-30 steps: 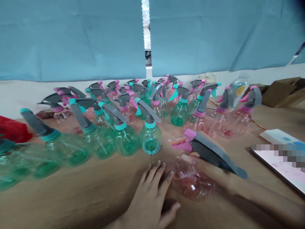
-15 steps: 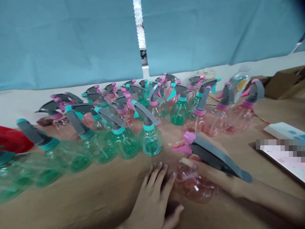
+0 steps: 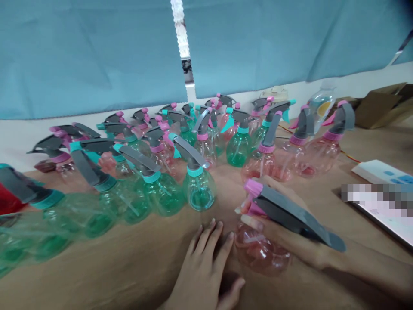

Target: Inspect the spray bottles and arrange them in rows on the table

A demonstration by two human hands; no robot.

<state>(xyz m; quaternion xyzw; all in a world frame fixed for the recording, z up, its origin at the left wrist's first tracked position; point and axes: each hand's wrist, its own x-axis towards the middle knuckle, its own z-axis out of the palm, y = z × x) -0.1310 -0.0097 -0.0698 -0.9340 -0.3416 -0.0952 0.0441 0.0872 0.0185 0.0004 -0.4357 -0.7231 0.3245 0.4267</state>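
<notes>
My right hand is wrapped round the neck and trigger of a pink spray bottle, whose grey and pink head points up and to the left. The bottle stands on the brown table. Just left of it my left hand lies flat on the table, fingers spread, holding nothing. The nearest green spray bottle stands beyond my left fingertips. Past my right hand is another pink spray bottle.
Several green bottles line the left side, with more pink and green ones behind. A phone, a white box and a cardboard box are at the right. A blue sheet hangs behind.
The view has shifted slightly, so most things appear a little further left. The fingers of my right hand have drawn in at the pink trigger. My left hand keeps its flat pose.
</notes>
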